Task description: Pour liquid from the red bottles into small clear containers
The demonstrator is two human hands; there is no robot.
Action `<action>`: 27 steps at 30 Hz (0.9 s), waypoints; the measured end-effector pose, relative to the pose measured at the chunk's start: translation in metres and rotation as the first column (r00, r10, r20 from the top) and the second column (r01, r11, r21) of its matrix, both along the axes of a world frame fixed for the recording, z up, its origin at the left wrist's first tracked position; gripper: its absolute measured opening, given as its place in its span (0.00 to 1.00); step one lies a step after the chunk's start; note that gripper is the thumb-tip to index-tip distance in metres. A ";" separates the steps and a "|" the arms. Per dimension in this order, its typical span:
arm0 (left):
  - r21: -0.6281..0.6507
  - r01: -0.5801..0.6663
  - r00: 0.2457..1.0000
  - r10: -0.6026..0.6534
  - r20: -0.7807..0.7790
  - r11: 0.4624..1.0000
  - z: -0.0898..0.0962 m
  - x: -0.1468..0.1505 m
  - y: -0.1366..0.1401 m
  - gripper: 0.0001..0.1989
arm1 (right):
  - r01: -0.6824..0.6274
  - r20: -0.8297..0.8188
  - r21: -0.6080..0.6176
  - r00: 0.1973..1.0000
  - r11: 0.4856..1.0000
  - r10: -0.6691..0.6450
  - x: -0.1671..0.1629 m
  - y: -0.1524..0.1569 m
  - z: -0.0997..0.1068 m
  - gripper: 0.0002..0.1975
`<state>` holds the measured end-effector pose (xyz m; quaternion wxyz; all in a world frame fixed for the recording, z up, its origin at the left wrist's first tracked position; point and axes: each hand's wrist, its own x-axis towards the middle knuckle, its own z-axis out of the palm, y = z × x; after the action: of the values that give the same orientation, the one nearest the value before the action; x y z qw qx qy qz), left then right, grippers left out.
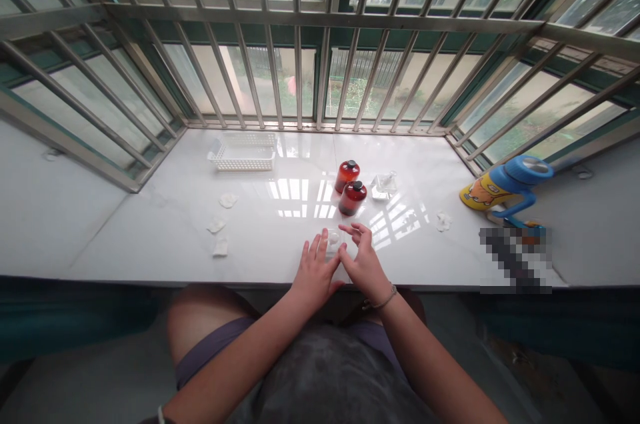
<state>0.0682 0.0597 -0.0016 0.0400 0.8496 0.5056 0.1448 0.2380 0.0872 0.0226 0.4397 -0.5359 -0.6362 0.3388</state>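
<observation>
My left hand (315, 272) lies palm down near the counter's front edge, its fingers stretched forward beside a small clear container (333, 237). On the container's other side is my right hand (365, 263), fingers apart, with its thumb close to the left hand. Both hands partly cover the container, and I cannot tell whether they touch it. Just beyond them stand two dark red bottles with black caps, a nearer bottle (353, 199) and a farther bottle (346, 175). A second clear container (384, 186) with a small upright piece on top sits right of the bottles.
A white perforated basket (245, 152) stands at the back left of the white counter (150, 237). Crumpled white pieces (229, 200) lie at left, another white piece (443, 221) at right. A blue and yellow bottle (505, 183) stands at far right. Metal bars (320, 21) close off the back.
</observation>
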 end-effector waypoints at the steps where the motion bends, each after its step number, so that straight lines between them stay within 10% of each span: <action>1: 0.000 0.000 1.000 0.000 -0.002 1.000 -0.001 0.000 0.000 0.54 | -0.025 -0.004 -0.015 1.000 1.000 0.025 0.000 0.001 0.001 0.27; 14: -0.021 -0.001 1.000 0.001 0.006 1.000 0.004 0.000 0.000 0.47 | 0.019 0.266 0.130 0.962 0.991 -0.053 -0.003 0.022 0.004 0.15; 27: -0.093 0.062 0.997 -0.059 0.040 0.994 0.017 -0.003 -0.007 0.61 | 0.056 0.348 0.204 0.929 0.977 -0.125 -0.006 0.013 0.005 0.09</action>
<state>0.0649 0.0529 0.0152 0.0939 0.8589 0.4851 0.1349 0.2322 0.1003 0.0279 0.3809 -0.5729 -0.7097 0.1521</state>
